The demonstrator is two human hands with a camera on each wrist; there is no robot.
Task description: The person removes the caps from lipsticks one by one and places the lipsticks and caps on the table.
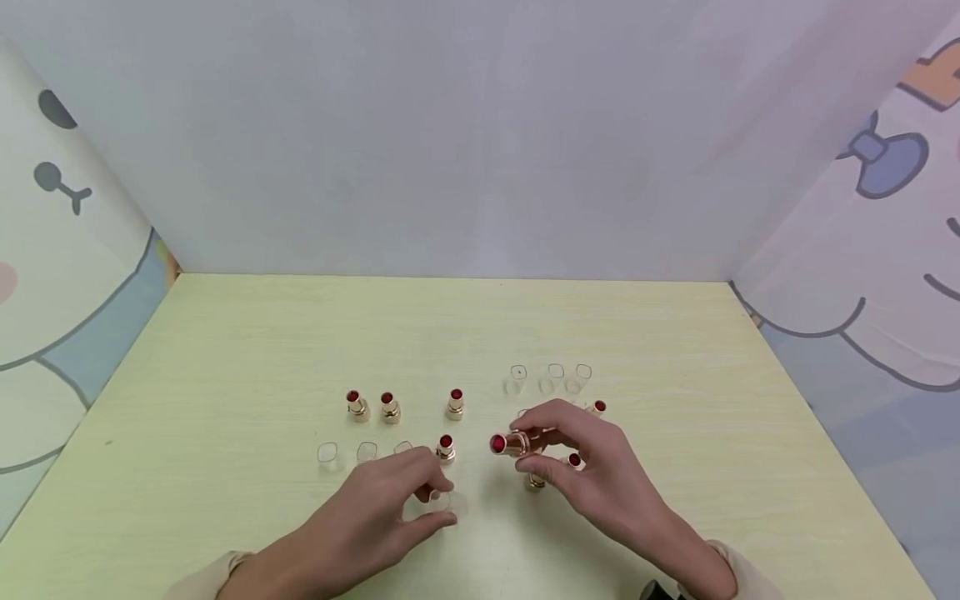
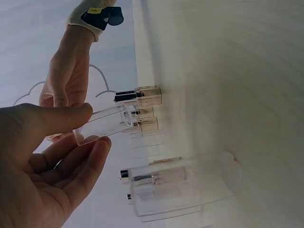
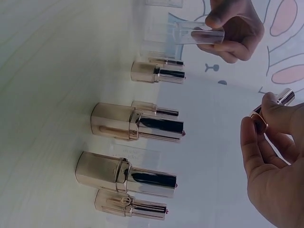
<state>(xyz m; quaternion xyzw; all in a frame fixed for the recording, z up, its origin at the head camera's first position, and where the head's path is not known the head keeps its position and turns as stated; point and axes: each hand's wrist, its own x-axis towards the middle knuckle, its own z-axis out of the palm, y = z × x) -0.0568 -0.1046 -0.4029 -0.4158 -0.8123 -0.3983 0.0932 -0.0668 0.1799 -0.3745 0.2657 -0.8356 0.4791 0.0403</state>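
My left hand pinches a clear square lipstick cap between thumb and fingertips, raised above the table in the left wrist view. Opposite it, my right hand grips a gold lipstick off the table, its red end tilted toward the left hand. The cap and this lipstick are apart. Just beyond the left fingers stands an uncapped gold lipstick. Under and beside the right hand, more lipsticks stand partly hidden. Upright gold lipsticks also show large in the right wrist view.
Farther left stand lipsticks, with another lipstick near the middle. Clear caps stand in a row behind the left hand, the nearest partly covered. More clear caps stand behind the right hand. A pale wall closes off the table's back.
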